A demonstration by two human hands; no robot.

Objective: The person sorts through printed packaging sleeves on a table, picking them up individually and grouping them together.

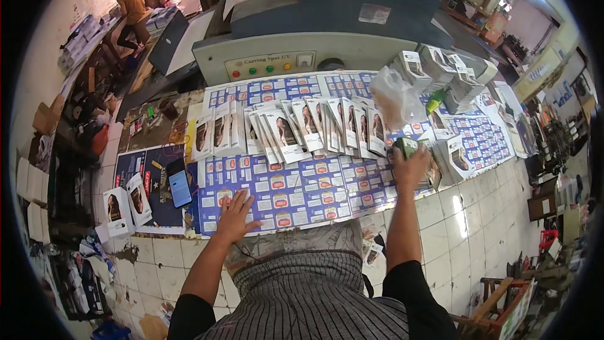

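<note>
My left hand [235, 215] lies flat with fingers spread on the blue printed sheet [251, 176] covering the table near its front edge. To the right, my right hand [412, 167] has its fingers around a small dark green packet [408, 145]; its exact kind is unclear. Dark printed pieces [431, 175] lie beside that hand, partly hidden by it. Just right of them stands a small stack of white cartons [457, 157]. A long overlapping row of flat white cartons [308, 127] with a picture on the front leans across the middle of the table.
Behind the table stands a grey machine [264, 60] with coloured buttons. A clear plastic bag [396, 97], a green bottle-like item [435, 101] and carton stacks [465, 88] sit at the back right. A phone [180, 186] and two cartons [117, 211] lie left. Another person [132, 9] stands far left.
</note>
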